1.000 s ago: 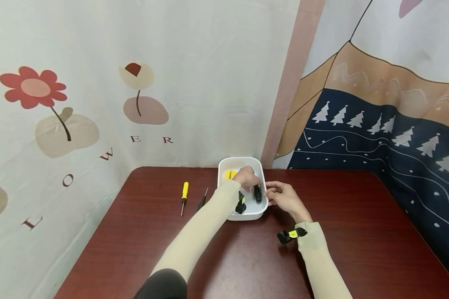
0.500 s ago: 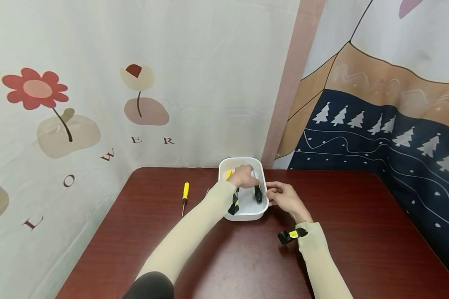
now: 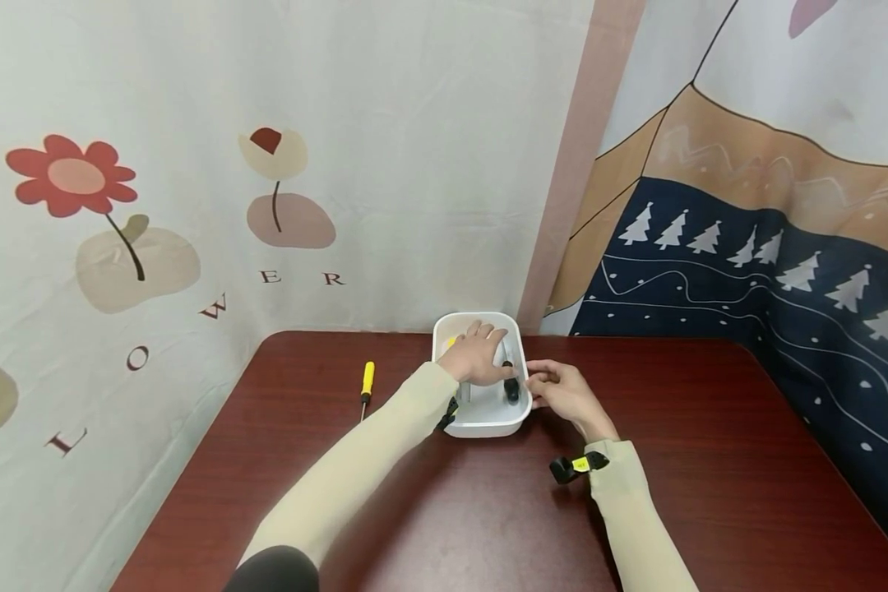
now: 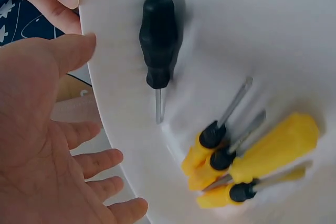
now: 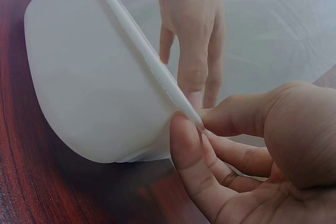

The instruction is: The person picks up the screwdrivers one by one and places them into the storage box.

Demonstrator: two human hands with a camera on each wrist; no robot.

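Note:
A white plastic box stands near the far edge of the table. My left hand is over it, fingers spread, holding nothing. Below that hand, inside the box, lie a black-handled screwdriver and several yellow-handled screwdrivers, bunched together at one end in the left wrist view. At the box's right side, my right hand pinches the rim between thumb and finger, as the right wrist view shows closely. The head view has most of the yellow handles covered by my left hand.
A yellow-and-black screwdriver lies on the dark red table left of the box, its tip partly behind my left sleeve. A printed curtain hangs right behind the table's far edge.
My left hand has gone from curled to spread and lifted slightly, shifting a little left. The left forearm now covers the dark screwdriver seen on the table earlier. My right hand stays put.

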